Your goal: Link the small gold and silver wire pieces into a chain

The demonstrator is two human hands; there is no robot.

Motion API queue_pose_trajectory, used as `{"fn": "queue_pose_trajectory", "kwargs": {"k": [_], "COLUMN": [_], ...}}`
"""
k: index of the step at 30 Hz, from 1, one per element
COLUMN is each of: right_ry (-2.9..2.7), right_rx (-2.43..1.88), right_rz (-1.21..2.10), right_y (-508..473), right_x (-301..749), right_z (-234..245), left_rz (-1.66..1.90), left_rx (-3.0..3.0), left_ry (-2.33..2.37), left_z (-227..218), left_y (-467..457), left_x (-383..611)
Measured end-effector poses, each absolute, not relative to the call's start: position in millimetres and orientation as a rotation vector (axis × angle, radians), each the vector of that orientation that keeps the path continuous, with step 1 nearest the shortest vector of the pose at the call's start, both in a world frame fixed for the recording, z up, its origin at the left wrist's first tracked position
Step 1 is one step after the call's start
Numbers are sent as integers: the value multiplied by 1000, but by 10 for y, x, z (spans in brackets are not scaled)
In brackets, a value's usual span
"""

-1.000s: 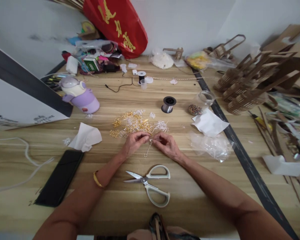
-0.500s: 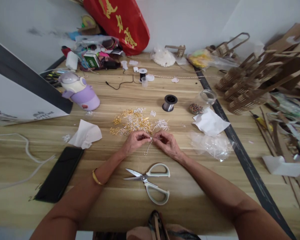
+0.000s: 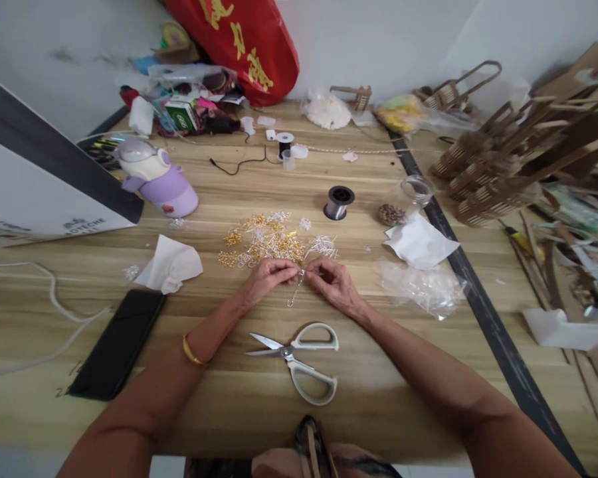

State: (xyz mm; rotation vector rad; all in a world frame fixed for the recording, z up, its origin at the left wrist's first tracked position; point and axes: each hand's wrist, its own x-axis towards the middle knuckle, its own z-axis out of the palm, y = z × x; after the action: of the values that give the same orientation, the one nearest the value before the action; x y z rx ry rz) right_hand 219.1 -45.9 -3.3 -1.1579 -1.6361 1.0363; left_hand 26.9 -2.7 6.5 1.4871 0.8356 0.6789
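A thin silver chain [image 3: 296, 291] with a small ring or hook at its lower end hangs between my hands. My left hand [image 3: 269, 279] is closed in a pinch at the chain's upper end. My right hand [image 3: 333, 282] pinches the same spot from the other side, fingertips almost meeting the left ones. What exactly sits between the fingertips is too small to tell. Just beyond the hands lies a pile of gold and silver jewellery findings [image 3: 272, 239], with silver pins [image 3: 322, 246] at its right. Open scissors [image 3: 289, 355] with pale handles rest on the table nearer to me.
A wire spool [image 3: 338, 202] stands behind the pile. To the right are a glass jar [image 3: 413, 196] of beads, white paper [image 3: 421, 241] and a plastic bag [image 3: 423, 289]. On the left lie a black phone [image 3: 119, 345], a paper sheet [image 3: 169, 263] and a purple bottle [image 3: 167, 189].
My left fingers have shifted very slightly at the chain's top. The chain still hangs in the same place, and the right hand looks nearly unchanged.
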Motion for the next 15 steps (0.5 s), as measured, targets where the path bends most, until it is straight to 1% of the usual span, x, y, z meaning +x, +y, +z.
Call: {"fn": "queue_pose_trajectory", "kwargs": {"k": [6,15], "right_ry": [-1627,-1671], "right_rx": [-1160,-1142], "right_rz": [1034,1042], "right_y": [-455,-463], "right_x": [2191,2182], "right_z": [-45,-22], "left_rz": [674,762], "left_rx": [1464,1468], "left_ry": [830,857], "left_z": [51,91], "left_y": [-35,-50], "left_x": [268,315]}}
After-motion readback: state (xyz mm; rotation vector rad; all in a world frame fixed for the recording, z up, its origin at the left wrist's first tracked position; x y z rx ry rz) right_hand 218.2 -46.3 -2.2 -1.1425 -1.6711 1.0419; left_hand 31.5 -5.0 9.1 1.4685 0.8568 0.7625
